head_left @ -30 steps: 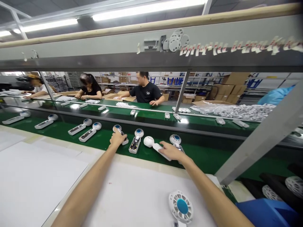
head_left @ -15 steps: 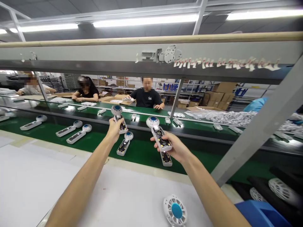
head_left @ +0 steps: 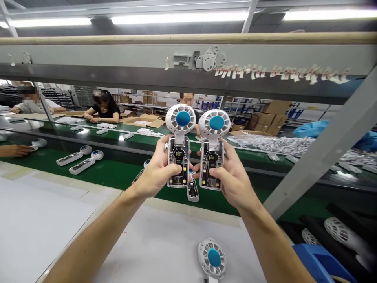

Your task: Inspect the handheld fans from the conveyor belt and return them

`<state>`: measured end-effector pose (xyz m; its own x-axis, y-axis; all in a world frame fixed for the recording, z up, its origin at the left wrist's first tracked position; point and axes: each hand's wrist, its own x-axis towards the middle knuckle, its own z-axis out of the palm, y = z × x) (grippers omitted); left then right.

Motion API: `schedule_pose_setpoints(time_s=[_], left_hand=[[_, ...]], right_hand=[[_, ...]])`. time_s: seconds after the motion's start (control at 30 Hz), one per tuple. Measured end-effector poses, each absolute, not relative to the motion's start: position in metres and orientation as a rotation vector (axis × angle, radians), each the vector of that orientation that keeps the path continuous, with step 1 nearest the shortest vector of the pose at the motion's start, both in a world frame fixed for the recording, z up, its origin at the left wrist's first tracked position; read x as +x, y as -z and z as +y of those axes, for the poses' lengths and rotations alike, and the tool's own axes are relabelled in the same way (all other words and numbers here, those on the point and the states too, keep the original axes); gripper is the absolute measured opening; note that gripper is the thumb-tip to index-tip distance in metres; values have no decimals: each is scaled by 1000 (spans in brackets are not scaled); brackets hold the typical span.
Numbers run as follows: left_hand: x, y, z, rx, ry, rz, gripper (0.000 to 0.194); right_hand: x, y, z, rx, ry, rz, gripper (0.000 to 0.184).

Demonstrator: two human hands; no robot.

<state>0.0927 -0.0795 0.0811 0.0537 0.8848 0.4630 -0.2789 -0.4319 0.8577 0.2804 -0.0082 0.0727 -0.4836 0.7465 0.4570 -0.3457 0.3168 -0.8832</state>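
Observation:
Two handheld fans stand upright side by side before me, heads up. My left hand point(head_left: 160, 169) is closed round the left fan point(head_left: 178, 157), its thumb on the exposed circuit board. Gripped the same way, the right fan point(head_left: 211, 157) is in my right hand point(head_left: 232, 173), thumb over the lower board. Both have white round heads with blue centres and clear-edged handles. Behind them, another fan point(head_left: 193, 190) lies on the green conveyor belt point(head_left: 108, 175), partly hidden by my hands. A further white fan with a blue centre point(head_left: 214, 257) rests on the white worktop point(head_left: 153, 243) below.
More fans point(head_left: 86, 162) lie along the belt to the left, where another person's hand point(head_left: 17, 151) touches one. A slanted metal post point(head_left: 321, 145) and a blue bin point(head_left: 321, 263) stand at right. White parts point(head_left: 273, 145) are heaped across the line. Co-workers sit opposite.
Both hands have drawn the fans closer together and nearer to me, turning their faces toward the camera. At far left, another person's hand has come into view at a fan.

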Motion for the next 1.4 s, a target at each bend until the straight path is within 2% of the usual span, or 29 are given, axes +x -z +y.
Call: schedule_pose_setpoints(time_s=[0.53, 0.87, 1.1, 1.23, 1.4], left_hand=[[93, -79, -80, 1391, -1582, 650, 71], [95, -76, -78, 1381, -1597, 625, 70], [95, -84, -83, 1290, -1549, 659, 83], [94, -85, -83, 1266, -1551, 678, 78], [95, -85, -82, 1234, -1560, 680, 75]], right_hand=[[280, -76, -25, -316, -1308, -1618, 70], [278, -70, -21, -361, -1329, -1617, 73], [280, -75, -22, -378, -1435, -1627, 86], [281, -77, -22, -385, -1415, -1624, 90], [282, -79, -24, -420, -1453, -1583, 85]])
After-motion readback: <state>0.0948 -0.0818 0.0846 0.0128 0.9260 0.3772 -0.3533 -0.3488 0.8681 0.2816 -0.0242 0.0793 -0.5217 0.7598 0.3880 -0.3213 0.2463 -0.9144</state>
